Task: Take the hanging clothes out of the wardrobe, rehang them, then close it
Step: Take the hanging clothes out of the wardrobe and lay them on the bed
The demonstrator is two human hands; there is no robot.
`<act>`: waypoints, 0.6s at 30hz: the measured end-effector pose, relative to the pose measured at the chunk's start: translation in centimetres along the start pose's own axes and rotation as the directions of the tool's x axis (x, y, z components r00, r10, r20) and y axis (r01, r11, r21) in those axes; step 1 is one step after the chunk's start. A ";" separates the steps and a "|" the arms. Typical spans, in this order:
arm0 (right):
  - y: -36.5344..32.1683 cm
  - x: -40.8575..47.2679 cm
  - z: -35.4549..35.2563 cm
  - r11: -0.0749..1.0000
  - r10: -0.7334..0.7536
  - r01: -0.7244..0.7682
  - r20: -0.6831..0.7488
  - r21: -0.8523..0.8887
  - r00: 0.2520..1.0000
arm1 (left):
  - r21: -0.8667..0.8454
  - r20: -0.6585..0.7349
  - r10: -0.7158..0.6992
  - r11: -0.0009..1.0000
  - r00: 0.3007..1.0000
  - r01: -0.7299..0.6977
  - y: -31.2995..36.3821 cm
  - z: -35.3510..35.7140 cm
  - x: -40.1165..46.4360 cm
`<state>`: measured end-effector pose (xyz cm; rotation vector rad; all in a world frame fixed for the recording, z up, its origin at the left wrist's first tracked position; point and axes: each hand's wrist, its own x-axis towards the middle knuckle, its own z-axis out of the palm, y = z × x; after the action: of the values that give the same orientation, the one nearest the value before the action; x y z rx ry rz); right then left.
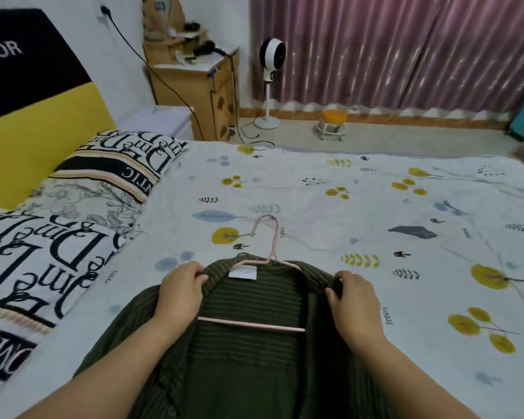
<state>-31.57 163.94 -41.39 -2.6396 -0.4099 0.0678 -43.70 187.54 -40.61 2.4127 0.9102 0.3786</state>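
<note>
- Dark green striped shirt (248,358) lies flat on the bed (315,182), open front up, collar pointing away from me, white label at the neck.
- Pink hanger (271,237) is inside the shirt: hook sticks out past the collar onto the sheet, bottom bar visible across the open front.
- My left hand (179,294) is on the shirt's left shoulder, fingers (198,275) curled and pinching the collar edge there.
- My right hand (354,300) is on the shirt's right shoulder, fingers curled round the fabric at the hanger's end; a bit of pink shows at the fingertips, can't tell if I'm gripping the hanger too.
- Both forearms come in over the shirt's lower part, which runs out of frame at the bottom.
- Left of the shirt: pillows (73,207) with big black lettering, against a yellow and black headboard (37,110).
- Beyond the shirt, sheet is white with yellow and blue leaf print.
- Past the bed's far edge from the shirt: wooden dresser (200,83) with a hair dryer (208,48) on top and a black cable running down the wall beside it.
- Right of the dresser: white standing fan (271,74), then a small orange-topped stool (332,124) on the floor.
- Purple curtains (390,49) behind fan and stool.
- Wardrobe not in view.
</note>
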 end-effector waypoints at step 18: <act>2.2 -2.1 9.7 0.963 0.091 0.046 0.481 -0.266 0.872 | 0.458 0.581 -0.245 0.887 0.776 -0.062 -5.1 8.9 -2.3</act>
<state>-34.05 165.70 -51.04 -2.8771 -0.5890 0.7556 -44.27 185.81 -51.01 2.5997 0.8533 -0.7432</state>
